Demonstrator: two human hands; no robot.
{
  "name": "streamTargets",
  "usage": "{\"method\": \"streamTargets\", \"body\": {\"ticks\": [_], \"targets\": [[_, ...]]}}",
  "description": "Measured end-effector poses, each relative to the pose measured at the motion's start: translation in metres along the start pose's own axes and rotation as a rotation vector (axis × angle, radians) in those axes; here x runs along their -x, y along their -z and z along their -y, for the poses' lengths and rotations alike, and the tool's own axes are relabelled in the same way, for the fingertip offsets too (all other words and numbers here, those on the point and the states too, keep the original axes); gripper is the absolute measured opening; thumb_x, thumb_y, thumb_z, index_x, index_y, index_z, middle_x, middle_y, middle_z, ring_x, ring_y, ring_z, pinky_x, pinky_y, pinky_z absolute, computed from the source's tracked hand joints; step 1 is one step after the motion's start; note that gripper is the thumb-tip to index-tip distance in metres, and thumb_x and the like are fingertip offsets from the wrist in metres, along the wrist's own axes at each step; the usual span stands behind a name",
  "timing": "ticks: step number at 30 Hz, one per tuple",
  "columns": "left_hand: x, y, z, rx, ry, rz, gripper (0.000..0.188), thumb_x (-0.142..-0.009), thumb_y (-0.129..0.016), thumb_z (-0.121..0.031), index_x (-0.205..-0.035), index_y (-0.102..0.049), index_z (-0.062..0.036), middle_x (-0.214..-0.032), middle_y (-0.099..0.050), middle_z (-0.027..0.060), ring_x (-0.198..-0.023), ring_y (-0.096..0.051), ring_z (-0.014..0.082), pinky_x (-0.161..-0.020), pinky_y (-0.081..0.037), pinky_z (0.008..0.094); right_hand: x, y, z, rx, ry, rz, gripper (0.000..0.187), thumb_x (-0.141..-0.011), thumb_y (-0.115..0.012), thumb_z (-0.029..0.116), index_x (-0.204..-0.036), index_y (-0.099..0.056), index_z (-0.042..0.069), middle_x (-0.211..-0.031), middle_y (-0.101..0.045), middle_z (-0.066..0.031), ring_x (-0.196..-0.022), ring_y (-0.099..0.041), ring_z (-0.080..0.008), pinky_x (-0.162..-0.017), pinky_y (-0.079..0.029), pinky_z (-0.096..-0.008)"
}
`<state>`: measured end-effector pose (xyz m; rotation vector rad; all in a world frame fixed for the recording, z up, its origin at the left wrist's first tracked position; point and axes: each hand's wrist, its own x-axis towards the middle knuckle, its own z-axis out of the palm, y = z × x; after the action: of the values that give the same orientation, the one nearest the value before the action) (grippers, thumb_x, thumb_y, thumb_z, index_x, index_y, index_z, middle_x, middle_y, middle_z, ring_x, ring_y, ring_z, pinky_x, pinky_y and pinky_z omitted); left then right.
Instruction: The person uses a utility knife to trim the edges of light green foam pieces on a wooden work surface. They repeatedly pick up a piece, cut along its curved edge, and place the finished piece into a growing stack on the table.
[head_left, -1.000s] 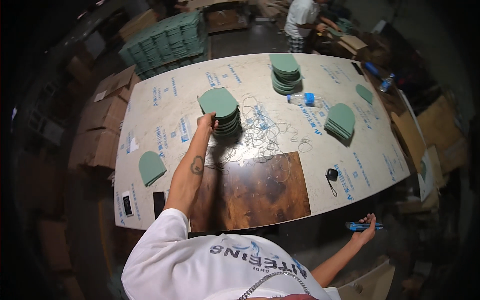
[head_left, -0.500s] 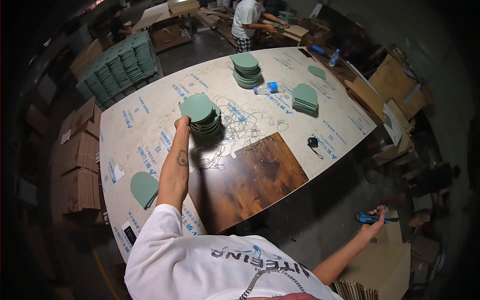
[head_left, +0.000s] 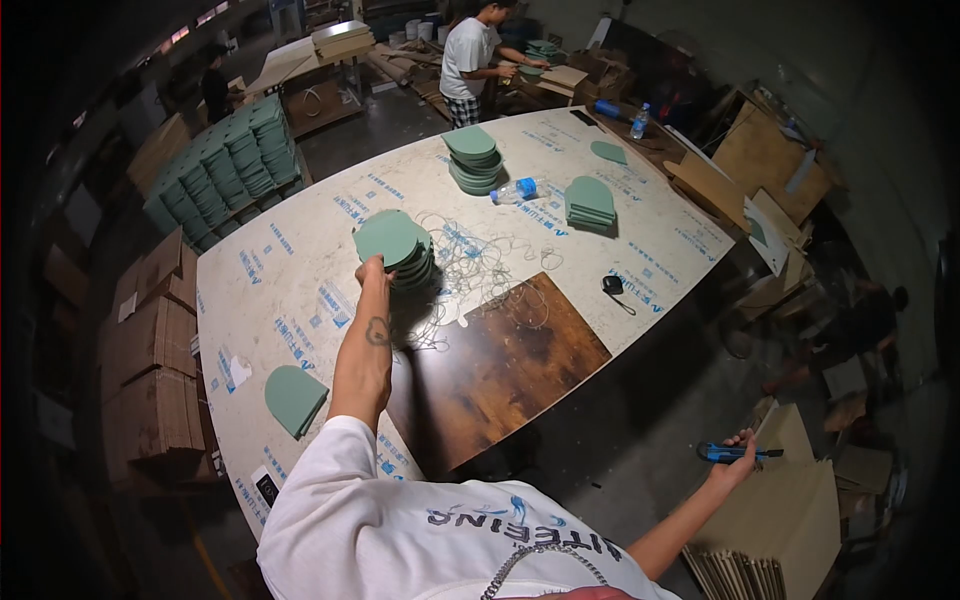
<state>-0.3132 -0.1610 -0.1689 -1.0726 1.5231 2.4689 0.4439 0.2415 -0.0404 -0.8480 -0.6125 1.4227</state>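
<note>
My left hand (head_left: pixel 372 270) reaches out over the big white-covered table (head_left: pixel 300 290) and grips the near edge of the top green arch-shaped board (head_left: pixel 388 236), which is tilted up off a stack of the same boards (head_left: pixel 412 266). My right hand (head_left: pixel 738 455) hangs out to the right, off the table and low over the floor, shut on a blue utility knife (head_left: pixel 722 453). Just below it stands a bundle of brown cardboard sheets (head_left: pixel 780 530).
More green stacks sit at the table's far end (head_left: pixel 473 158) and right (head_left: pixel 590 203), one flat pile near left (head_left: pixel 293 398). A water bottle (head_left: pixel 516 190), tangled string (head_left: pixel 480 270), a dark wooden panel (head_left: pixel 500 365). A person in white (head_left: pixel 470 55) works beyond. Cardboard boxes (head_left: pixel 150 350) left.
The view has swung and tilted as my head moved. My left hand stays on the stack's top green board, now lifted slightly. My right hand with the knife has drifted further right and down.
</note>
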Motion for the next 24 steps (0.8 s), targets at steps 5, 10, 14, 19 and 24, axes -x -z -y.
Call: {"method": "streamTargets", "body": {"ticks": [5, 10, 14, 19, 24], "targets": [[0.031, -0.024, 0.017, -0.079, 0.021, -0.066, 0.038, -0.079, -0.079, -0.008, -0.106, -0.06, 0.0084, -0.1, -0.066, 0.0223, -0.064, -0.062, 0.031, -0.052, -0.055, 0.0442, 0.013, 0.018, 0.016, 0.047, 0.025, -0.039, 0.029, -0.104, -0.056, 0.021, -0.121, -0.062, -0.003, -0.1, -0.063, -0.0091, -0.082, -0.059, -0.017, -0.066, -0.055, -0.0333], [0.003, 0.005, -0.032, 0.046, -0.091, 0.3, 0.03, -0.087, -0.074, -0.015, -0.113, -0.062, -0.0029, -0.099, -0.068, 0.0119, -0.076, -0.064, 0.0266, -0.054, -0.052, 0.0463, 0.002, 0.041, -0.01, -0.019, -0.041, 0.041, 0.028, -0.105, -0.054, 0.02, -0.12, -0.063, -0.003, -0.099, -0.064, -0.0101, -0.083, -0.059, -0.0181, -0.067, -0.055, -0.0335], [0.108, 0.046, 0.0, -0.079, -0.075, 0.751, 0.026, -0.094, -0.071, -0.02, -0.116, -0.066, -0.0085, -0.078, -0.061, -0.0001, -0.052, -0.047, 0.0163, -0.068, -0.052, 0.0338, -0.01, 0.091, 0.015, -0.022, 0.022, -0.013, 0.036, -0.106, -0.049, 0.029, -0.117, -0.063, -0.002, -0.1, -0.065, -0.0121, -0.087, -0.06, -0.0228, -0.075, -0.057, -0.0395], [0.164, 0.118, 0.048, -0.19, 0.092, 0.826, 0.032, -0.1, -0.064, -0.029, -0.123, -0.067, -0.0068, -0.096, -0.068, 0.0012, -0.082, -0.062, 0.0146, -0.081, -0.054, 0.0315, -0.029, 0.123, -0.037, -0.148, -0.199, 0.101, 0.048, -0.098, -0.054, 0.042, -0.108, -0.061, -0.004, -0.107, -0.063, -0.0189, -0.103, -0.061, -0.0345, -0.099, -0.05, -0.0581], [0.179, 0.176, 0.156, -0.717, -0.044, 0.905, 0.037, -0.1, -0.064, -0.034, -0.117, -0.072, -0.0024, -0.098, -0.071, 0.0009, -0.09, -0.061, 0.0124, -0.082, -0.049, 0.0275, 0.019, 0.065, -0.129, -0.02, -0.64, 0.051, 0.015, -0.099, -0.052, 0.014, -0.101, -0.055, -0.001, -0.098, -0.066, -0.0209, -0.093, -0.064, -0.0346, -0.092, -0.055, -0.0519]]}}
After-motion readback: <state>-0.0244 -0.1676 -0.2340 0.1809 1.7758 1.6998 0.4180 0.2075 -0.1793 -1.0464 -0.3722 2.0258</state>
